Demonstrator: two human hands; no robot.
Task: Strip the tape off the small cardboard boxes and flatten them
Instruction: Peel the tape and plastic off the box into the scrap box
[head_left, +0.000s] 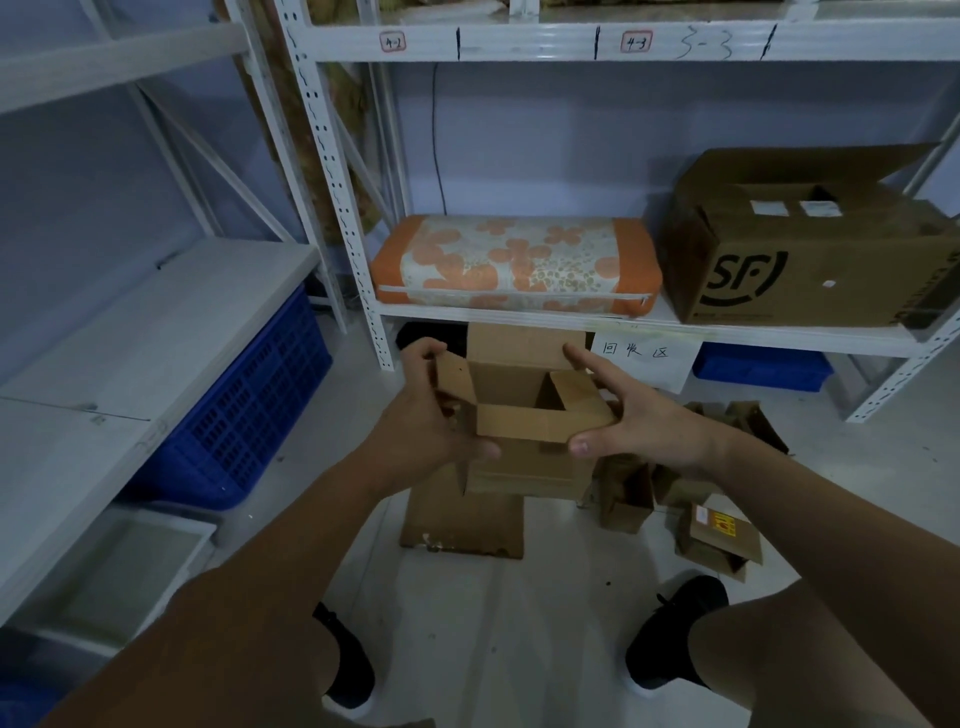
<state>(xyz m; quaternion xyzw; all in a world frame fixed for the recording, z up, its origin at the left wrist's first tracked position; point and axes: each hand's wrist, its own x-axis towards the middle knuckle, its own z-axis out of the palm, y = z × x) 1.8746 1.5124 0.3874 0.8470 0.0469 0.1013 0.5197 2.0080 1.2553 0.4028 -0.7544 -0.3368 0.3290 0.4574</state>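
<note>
Up beyond the held small box (524, 400): "4-2" label (392, 41), "4-3" label (636, 42), handwritten "3-3" (705, 45) on shelf beam (519, 49). Right of grip: "SF" on large carton (810, 260); "回收区" on paper sign (644, 358).

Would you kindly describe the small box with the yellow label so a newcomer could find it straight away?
Start at the white shelving holding the big SF carton. On the floor below and in front of it lies a cluster of small cardboard boxes. The one meant sits nearest the right shoe, the only one with a yellow label.
</note>
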